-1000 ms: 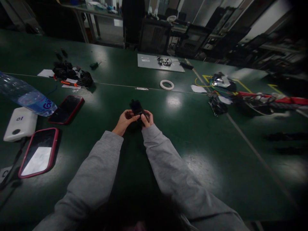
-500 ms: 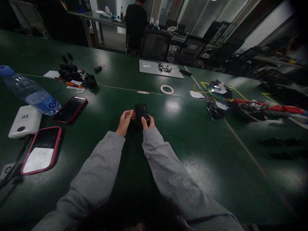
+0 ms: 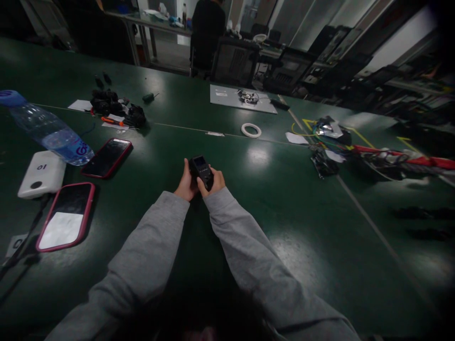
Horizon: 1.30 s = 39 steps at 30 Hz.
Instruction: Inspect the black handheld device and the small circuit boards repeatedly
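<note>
Device [image 3: 202, 169] between both hands at the worktop [image 3: 256, 213].
The right hand's [image 3: 215, 182] fingers clasp its right side, thumb at its face; the left hand's [image 3: 186, 186] are mostly hidden behind it, their grip unclear. A loose left hold could let it slip; a stray thumb could press it wrongly. Right of the fingers lies open room; left, the phone [image 3: 107, 158] limits a sweep; ahead-right sits the ring [image 3: 251, 125]; the far edge is well beyond.

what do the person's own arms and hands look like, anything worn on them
Long, plain grey sleeves reach down to the wrists, creased along their length, with no marking visible. The left hand and right hand wear no gloves.
</note>
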Available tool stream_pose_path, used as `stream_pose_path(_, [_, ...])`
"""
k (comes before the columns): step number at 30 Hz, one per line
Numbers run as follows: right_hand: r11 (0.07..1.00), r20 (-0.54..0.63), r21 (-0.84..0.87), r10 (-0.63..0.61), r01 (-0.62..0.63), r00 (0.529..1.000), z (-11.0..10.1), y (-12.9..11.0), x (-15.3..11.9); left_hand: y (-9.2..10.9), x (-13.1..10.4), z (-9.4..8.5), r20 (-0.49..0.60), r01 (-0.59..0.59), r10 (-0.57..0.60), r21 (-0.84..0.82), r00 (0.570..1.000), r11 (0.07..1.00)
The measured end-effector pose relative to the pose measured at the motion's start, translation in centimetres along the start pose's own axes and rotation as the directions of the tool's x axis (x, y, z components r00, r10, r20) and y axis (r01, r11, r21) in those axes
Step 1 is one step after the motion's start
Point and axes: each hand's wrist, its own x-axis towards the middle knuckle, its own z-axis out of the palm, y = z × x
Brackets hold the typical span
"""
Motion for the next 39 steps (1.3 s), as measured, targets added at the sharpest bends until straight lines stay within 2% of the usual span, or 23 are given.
stream_pose_path(3, [0.998, -0.029, 0.054, 0.045, -0.043, 0.999, -1.1, -0.8, 0.1, -0.1, 0.4, -0.4, 0.005, -0.033, 0.033, 0.001, 0.999, 0.999])
stream_pose_path(6, [0.988, -0.113, 0.131, 0.093, -0.078, 0.989, -2.8, -1.2, 0.4, 0.0, 1.0, -1.0, 0.013, -0.093, 0.093, -0.009, 0.996, 0.996])
stream_pose_path(9, [0.981, -0.213, 0.153, 0.147, -0.115, 0.966, -4.0, 0.2, 1.1, 0.4, 1.3, -1.3, 0.03, -0.178, 0.18, -0.057, 0.983, 0.982])
stream_pose_path(11, [0.98, -0.231, 0.117, 0.185, -0.162, 0.955, -4.2, 1.9, 1.6, 0.6, 1.2, -1.4, 0.039, -0.207, 0.21, -0.077, 0.977, 0.975])
stream_pose_path(13, [0.972, -0.186, 0.04, 0.233, -0.23, 0.954, -4.0, 3.6, 1.9, 0.7, 1.0, -1.4, 0.051, -0.216, 0.219, -0.071, 0.974, 0.974])
stream_pose_path(15, [0.952, -0.085, -0.07, 0.29, -0.297, 0.953, -3.7, 4.8, 2.0, 0.7, 0.9, -1.4, 0.067, -0.221, 0.225, -0.053, 0.972, 0.974])
stream_pose_path(17, [0.929, 0.003, -0.177, 0.33, -0.324, 0.944, -3.3, 5.2, 1.9, 0.7, 0.8, -1.5, 0.078, -0.222, 0.225, -0.037, 0.971, 0.974])
stream_pose_path(18, [0.919, 0.007, -0.221, 0.336, -0.326, 0.942, -3.3, 5.1, 1.9, 0.6, 0.8, -1.5, 0.08, -0.222, 0.224, -0.035, 0.971, 0.974])
stream_pose_path(19, [0.911, -0.023, -0.253, 0.332, -0.326, 0.943, -3.3, 4.9, 1.8, 0.6, 0.8, -1.5, 0.081, -0.22, 0.223, -0.038, 0.972, 0.975])
stream_pose_path(22, [0.91, -0.22, -0.283, 0.245, -0.302, 0.944, -3.6, 3.7, 1.8, 0.7, 0.9, -1.6, 0.088, -0.206, 0.211, -0.067, 0.974, 0.976])
stream_pose_path(24, [0.942, -0.28, -0.254, 0.144, -0.218, 0.949, -3.7, 2.5, 1.7, 0.7, 1.0, -1.6, 0.088, -0.211, 0.214, -0.05, 0.973, 0.976])
stream_pose_path(26, [0.976, -0.218, -0.193, 0.057, -0.1, 0.974, -3.3, 1.1, 1.3, 0.8, 1.1, -1.6, 0.092, -0.222, 0.222, -0.007, 0.971, 0.975])
stream_pose_path(28, [0.994, -0.076, -0.108, -0.003, -0.006, 0.997, -2.3, -0.2, 0.7, 0.8, 1.0, -1.6, 0.109, -0.212, 0.208, 0.021, 0.972, 0.977])
stream_pose_path(31, [0.998, 0.122, -0.021, -0.048, 0.051, 0.991, -0.8, -1.1, -0.1, 0.9, 0.7, -1.4, 0.137, -0.138, 0.128, 0.068, 0.982, 0.988])
stream_pose_path(34, [0.999, 0.178, 0.051, -0.008, -0.001, 0.984, -0.2, -0.7, -0.2, 1.4, 0.1, -1.1, 0.19, -0.097, 0.075, 0.106, 0.979, 0.99])
stream_pose_path(37, [0.97, 0.134, 0.215, 0.081, -0.109, 0.988, -0.4, 0.0, 0.2, 2.2, -0.7, -0.8, 0.252, -0.168, 0.137, 0.104, 0.958, 0.98])
stream_pose_path(39, [0.907, 0.13, 0.369, 0.167, -0.204, 0.977, -0.6, 0.2, 0.4, 2.7, -1.3, -0.6, 0.253, -0.223, 0.189, 0.115, 0.949, 0.968])
